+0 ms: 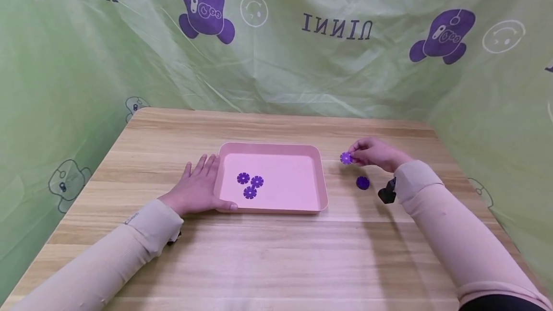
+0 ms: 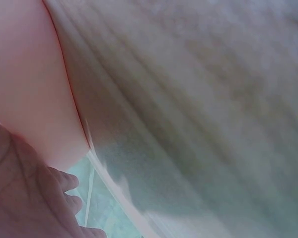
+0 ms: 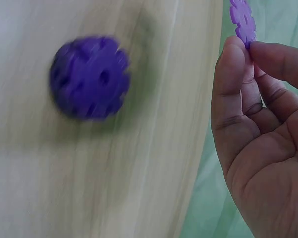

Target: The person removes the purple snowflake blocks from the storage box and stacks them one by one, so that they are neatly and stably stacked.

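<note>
Between its thumb and fingertips my right hand point(image 1: 375, 152) pinches a purple notched disc point(image 1: 346, 158), held above the table to the right of the pink tray point(image 1: 272, 211). In the right wrist view the same disc point(image 3: 243, 20) is seen nearly edge-on. Below that hand, on the wood, stands a short stack of purple notched discs point(image 1: 363, 183); the stack point(image 3: 92, 78) looks blurred up close. My left hand point(image 1: 196, 188) rests with spread, straight fingers against the tray's left side, its thumb along the front edge. Three flower-like purple discs point(image 1: 250, 192) lie inside the tray, on its left half.
The wooden table point(image 1: 276, 263) carries the tray near its middle. A green printed cloth point(image 1: 276, 76) hangs behind it and at both sides. A small black device point(image 1: 387, 192) is strapped at my right wrist.
</note>
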Available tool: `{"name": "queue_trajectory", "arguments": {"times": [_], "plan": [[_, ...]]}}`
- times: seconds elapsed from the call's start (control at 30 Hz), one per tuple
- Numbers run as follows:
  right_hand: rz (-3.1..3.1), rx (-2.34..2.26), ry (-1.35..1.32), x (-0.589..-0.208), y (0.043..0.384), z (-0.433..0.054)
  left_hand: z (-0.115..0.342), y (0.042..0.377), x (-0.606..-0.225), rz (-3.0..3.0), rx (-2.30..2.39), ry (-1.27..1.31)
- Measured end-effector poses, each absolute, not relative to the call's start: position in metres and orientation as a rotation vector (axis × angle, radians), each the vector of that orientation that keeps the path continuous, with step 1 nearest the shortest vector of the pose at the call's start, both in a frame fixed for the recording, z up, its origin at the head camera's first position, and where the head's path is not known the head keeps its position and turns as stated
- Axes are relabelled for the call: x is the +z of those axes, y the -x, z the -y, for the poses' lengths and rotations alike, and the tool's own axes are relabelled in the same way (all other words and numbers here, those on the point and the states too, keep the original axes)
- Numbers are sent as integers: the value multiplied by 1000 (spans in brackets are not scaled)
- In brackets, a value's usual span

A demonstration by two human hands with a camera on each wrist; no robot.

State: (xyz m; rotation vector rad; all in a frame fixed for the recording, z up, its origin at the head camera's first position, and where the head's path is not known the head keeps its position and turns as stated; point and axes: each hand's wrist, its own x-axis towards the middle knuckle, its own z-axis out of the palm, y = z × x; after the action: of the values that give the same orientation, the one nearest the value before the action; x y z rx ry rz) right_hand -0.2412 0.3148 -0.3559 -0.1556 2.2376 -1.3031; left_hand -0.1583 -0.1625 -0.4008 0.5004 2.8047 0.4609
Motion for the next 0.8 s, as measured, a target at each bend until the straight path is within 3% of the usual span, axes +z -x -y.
{"name": "queue_trajectory", "arguments": {"times": [0.8], "plan": [[-2187,-1156,89,-372,227,-353,162,163,-403,-2797,410,-491]]}}
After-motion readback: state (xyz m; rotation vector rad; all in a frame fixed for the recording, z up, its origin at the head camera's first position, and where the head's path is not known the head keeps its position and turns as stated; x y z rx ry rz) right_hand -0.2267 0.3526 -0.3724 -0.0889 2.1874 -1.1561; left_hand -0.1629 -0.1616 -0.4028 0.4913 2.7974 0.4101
